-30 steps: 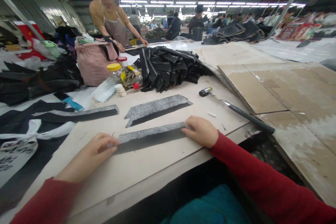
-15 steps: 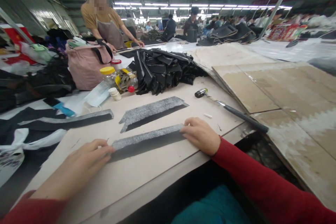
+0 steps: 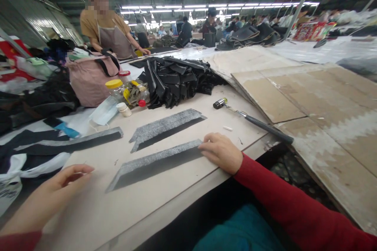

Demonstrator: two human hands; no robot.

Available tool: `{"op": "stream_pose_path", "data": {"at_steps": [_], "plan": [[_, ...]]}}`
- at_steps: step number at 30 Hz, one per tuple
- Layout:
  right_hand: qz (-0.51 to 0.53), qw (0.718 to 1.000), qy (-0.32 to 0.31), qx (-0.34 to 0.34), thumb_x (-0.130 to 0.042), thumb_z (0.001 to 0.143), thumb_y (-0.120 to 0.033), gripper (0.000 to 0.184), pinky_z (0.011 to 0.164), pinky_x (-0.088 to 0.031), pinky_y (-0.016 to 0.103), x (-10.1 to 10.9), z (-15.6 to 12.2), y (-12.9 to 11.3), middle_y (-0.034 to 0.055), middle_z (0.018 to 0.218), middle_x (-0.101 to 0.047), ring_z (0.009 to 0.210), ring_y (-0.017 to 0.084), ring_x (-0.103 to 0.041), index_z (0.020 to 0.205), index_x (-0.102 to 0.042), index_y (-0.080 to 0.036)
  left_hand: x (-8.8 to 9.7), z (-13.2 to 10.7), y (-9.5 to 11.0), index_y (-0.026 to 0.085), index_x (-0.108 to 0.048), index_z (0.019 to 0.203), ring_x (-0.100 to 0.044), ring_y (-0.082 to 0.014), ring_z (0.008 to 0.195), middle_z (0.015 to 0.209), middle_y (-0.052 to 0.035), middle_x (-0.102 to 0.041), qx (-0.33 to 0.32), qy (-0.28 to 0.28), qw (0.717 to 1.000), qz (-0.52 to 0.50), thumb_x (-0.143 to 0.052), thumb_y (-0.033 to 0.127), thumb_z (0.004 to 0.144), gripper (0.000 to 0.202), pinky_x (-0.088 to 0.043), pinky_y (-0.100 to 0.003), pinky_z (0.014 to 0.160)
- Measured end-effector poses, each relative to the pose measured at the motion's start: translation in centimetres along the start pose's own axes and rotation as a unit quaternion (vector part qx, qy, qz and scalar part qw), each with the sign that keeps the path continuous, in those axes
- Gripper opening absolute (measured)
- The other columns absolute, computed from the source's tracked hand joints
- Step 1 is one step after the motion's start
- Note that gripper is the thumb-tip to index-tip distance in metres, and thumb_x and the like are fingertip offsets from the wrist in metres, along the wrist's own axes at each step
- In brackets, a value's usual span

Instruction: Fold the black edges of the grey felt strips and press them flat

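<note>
Nearby, on the pale board desk [image 3: 182, 188], a long grey felt strip [image 3: 156, 160] with a dark underlayer lies flat close to the near edge. The person's right hand [image 3: 221, 152], in a red sleeve, rests fingers-down on the strip's right end, pressing it rather than closing around it. The left hand [image 3: 55, 190] hovers open and released just off the strip's left tip, touching nothing. A second felt strip [image 3: 165, 125] lies parallel just beyond the first, and a third strip [image 3: 76, 141] lies farther left, reaching onto dark material at the desk's left edge.

To the right of the strips a hammer [image 3: 253, 120] lies on the desk, its head toward the far side and its black handle pointing to the near right, with a small white scrap [image 3: 227, 128] beside it. Worn cardboard sheets [image 3: 309, 98], stained pale in patches, cover the right part of the surface. Farther back sits a heap of black cut pieces [image 3: 176, 78], and to its left a yellow-lidded jar [image 3: 114, 88], a face mask [image 3: 103, 111] and a pink bag [image 3: 88, 80].

Behind the bag another person in an apron [image 3: 113, 37] stands at the far side of the desk, one hand down on it. The room is a large workshop hall with rows of strip lights [image 3: 220, 6] under a dark roof and more people at work in the distance
</note>
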State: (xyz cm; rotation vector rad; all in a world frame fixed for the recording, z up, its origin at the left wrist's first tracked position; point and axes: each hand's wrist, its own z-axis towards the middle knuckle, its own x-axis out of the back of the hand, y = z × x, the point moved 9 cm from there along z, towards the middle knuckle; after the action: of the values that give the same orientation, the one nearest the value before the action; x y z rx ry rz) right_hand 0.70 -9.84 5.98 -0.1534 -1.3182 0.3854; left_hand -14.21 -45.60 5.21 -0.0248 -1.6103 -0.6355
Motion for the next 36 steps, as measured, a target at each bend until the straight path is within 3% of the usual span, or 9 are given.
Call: {"op": "stream_pose_path", "data": {"at_steps": [2, 4, 7, 10, 14, 18, 23, 31, 36], "plan": [[0.001, 1.0, 0.0, 0.002, -0.048, 0.079, -0.026, 0.02, 0.076, -0.034, 0.032, 0.0, -0.1, 0.0, 0.0054, 0.094, -0.051, 0.084, 0.017, -0.045, 0.094, -0.062, -0.023, 0.0, 0.0, 4.6, 0.029, -0.054, 0.095, -0.058, -0.0224, 0.08, 0.091, 0.0025, -0.062, 0.015, 0.012, 1.0, -0.024, -0.044, 0.05, 0.074, 0.031, -0.049, -0.037, 0.068], [0.001, 1.0, 0.001, 0.003, -0.049, 0.079, -0.026, 0.02, 0.076, -0.034, 0.032, 0.0, -0.1, -0.1, 0.0054, 0.095, -0.051, 0.085, 0.017, -0.045, 0.095, -0.062, -0.023, -1.3, 0.0, 12.9, 0.026, -0.055, 0.093, -0.055, -0.0216, 0.088, 0.096, -0.0006, -0.06, -0.093, 0.002, 0.995, -0.03, -0.043, 0.044, 0.077, 0.027, -0.047, -0.035, 0.074], [-0.003, 1.0, 0.006, -0.002, -0.049, 0.079, -0.026, 0.02, 0.076, -0.035, 0.032, 0.0, -0.1, -0.2, 0.0051, 0.095, -0.051, 0.085, 0.017, -0.045, 0.095, -0.062, -0.025, -5.3, -0.2, 24.2, 0.022, -0.056, 0.091, -0.052, -0.0165, 0.087, 0.094, -0.0024, -0.058, -0.277, -0.041, 0.959, -0.046, -0.037, 0.026, 0.082, 0.022, -0.044, -0.029, 0.078], [0.002, 1.0, 0.006, -0.007, -0.049, 0.079, -0.027, 0.02, 0.076, -0.035, 0.033, 0.0, -0.2, 0.1, 0.0047, 0.095, -0.052, 0.086, 0.017, -0.045, 0.095, -0.062, -0.026, -8.7, 0.2, 29.3, 0.017, -0.055, 0.089, -0.051, -0.0164, 0.087, 0.09, -0.0049, -0.057, -0.367, -0.034, 0.929, -0.029, -0.036, 0.016, 0.082, 0.021, -0.042, -0.031, 0.08], [0.049, 0.999, 0.016, -0.002, -0.052, 0.077, -0.027, 0.032, 0.078, -0.037, 0.032, 0.4, -0.9, 1.3, 0.007, 0.099, -0.051, 0.089, 0.018, -0.046, 0.109, -0.054, -0.021, -11.0, 0.9, 29.9, 0.017, -0.055, 0.09, -0.05, -0.0178, 0.087, 0.091, -0.0055, -0.057, -0.393, -0.026, 0.919, -0.001, -0.04, 0.018, 0.082, 0.017, -0.042, -0.035, 0.08], [0.027, 0.998, 0.022, -0.057, -0.042, 0.083, -0.026, 0.027, 0.075, -0.037, 0.03, 1.0, -1.6, 3.0, 0.0074, 0.088, -0.053, 0.084, 0.017, -0.048, 0.105, -0.057, -0.018, -10.8, 0.6, 29.5, 0.018, -0.054, 0.098, -0.049, -0.0176, 0.088, 0.095, -0.0053, -0.055, -0.405, -0.005, 0.914, -0.003, -0.039, 0.016, 0.082, 0.021, -0.043, -0.034, 0.079], [-0.026, 0.996, -0.019, -0.082, -0.037, 0.085, -0.028, 0.027, 0.071, -0.035, 0.029, 0.5, -1.3, 2.0, 0.0051, 0.081, -0.053, 0.077, 0.016, -0.048, 0.097, -0.061, -0.022, -10.9, 0.2, 29.8, 0.02, -0.053, 0.103, -0.048, -0.0177, 0.092, 0.101, -0.0054, -0.052, -0.416, -0.001, 0.909, 0.01, -0.039, 0.013, 0.081, 0.027, -0.043, -0.033, 0.08], [0.142, 0.985, -0.057, -0.083, -0.041, 0.08, -0.019, 0.027, 0.071, -0.038, 0.025, 0.2, -0.1, 2.6, 0.0036, 0.08, -0.057, 0.077, 0.014, -0.052, 0.099, -0.061, -0.02, -11.2, 0.1, 29.8, 0.019, -0.05, 0.108, -0.046, -0.0175, 0.094, 0.11, -0.0045, -0.053, -0.428, 0.001, 0.903, 0.024, -0.04, 0.01, 0.081, 0.031, -0.041, -0.034, 0.085], [0.23, 0.959, -0.071, -0.149, -0.05, 0.074, -0.024, 0.022, 0.061, -0.039, 0.023, -0.5, 0.3, 3.1, 0.0017, 0.077, -0.06, 0.066, 0.012, -0.052, 0.091, -0.063, -0.016, -11.3, 0.1, 29.7, 0.018, -0.05, 0.108, -0.046, -0.0175, 0.094, 0.11, -0.0046, -0.054, -0.428, 0.008, 0.903, 0.033, -0.041, 0.011, 0.081, 0.029, -0.041, -0.033, 0.086]]}}
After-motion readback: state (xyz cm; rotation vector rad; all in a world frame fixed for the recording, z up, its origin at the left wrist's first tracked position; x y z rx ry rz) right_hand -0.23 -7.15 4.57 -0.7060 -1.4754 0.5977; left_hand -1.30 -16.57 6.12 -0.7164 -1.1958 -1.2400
